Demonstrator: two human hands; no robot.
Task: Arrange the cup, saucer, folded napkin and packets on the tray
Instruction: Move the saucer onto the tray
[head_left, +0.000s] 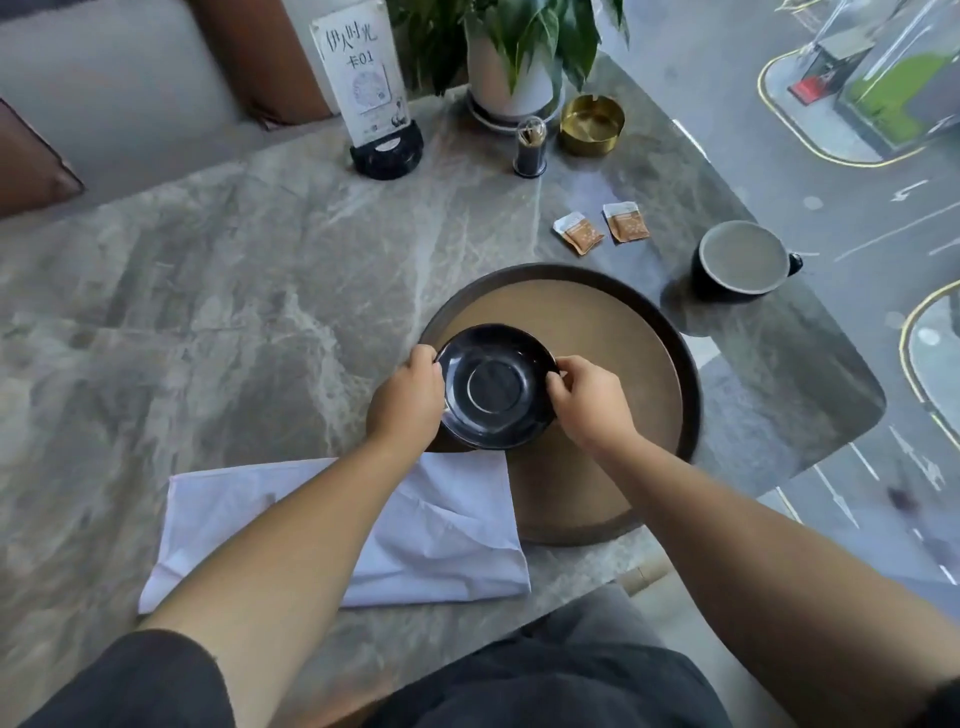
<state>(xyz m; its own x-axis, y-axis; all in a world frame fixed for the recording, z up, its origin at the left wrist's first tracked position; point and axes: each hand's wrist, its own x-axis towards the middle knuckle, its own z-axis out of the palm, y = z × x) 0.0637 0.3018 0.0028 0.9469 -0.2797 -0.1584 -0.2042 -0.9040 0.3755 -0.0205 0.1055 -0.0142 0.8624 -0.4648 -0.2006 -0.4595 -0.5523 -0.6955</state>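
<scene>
Saucer (493, 387), black — gripped at opposite rims by left hand (408, 402) & right hand (587, 400), over near-left part of tray (691, 395), overlapping its rim — risk: set down there it tilts, slides onto napkin (441, 530); cup (740, 260), 2 packets (600, 228) off-tray.

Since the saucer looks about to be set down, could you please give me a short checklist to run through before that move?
1. Both hands on the saucer: left hand and right hand hold opposite rims. Ok.
2. Saucer over the tray: over its left part. Ok.
3. Landing spot bare: tray floor shows nothing on it. Ok.
4. Saucer touching the tray: cannot tell.
5. Napkin clear of the tray: its corner overlaps the tray's edge. Not ok.
6. Cup and packets clear of the drop: on the table beyond the tray. Ok.
</scene>
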